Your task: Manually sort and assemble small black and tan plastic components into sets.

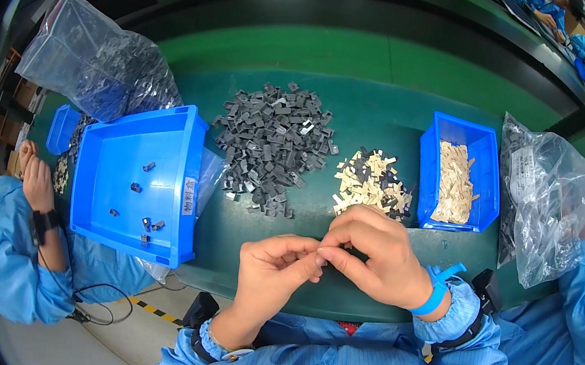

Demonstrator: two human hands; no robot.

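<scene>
Over the green surface [368, 59], from the head view, the left hand [270, 268] and right hand [379, 253] meet fingertip to fingertip — pinched on something too small to make out. Just beyond lie 2 piles — grey parts [272, 143] and beige clips [372, 182] — between 2 blue bins [188, 161].

Bright, even light falls from overhead, leaving only soft, short shadows under the fingers [301, 254] where both hands meet. Just beyond the fingers, the heap of dark grey plastic clips [272, 143] is sharp. Far right of the fingers, glare whitens the crinkled clear plastic bag [549, 194]. The fisheye lens bends the green table's far edge [370, 41], and a black vignette rings the blurred rim.
</scene>
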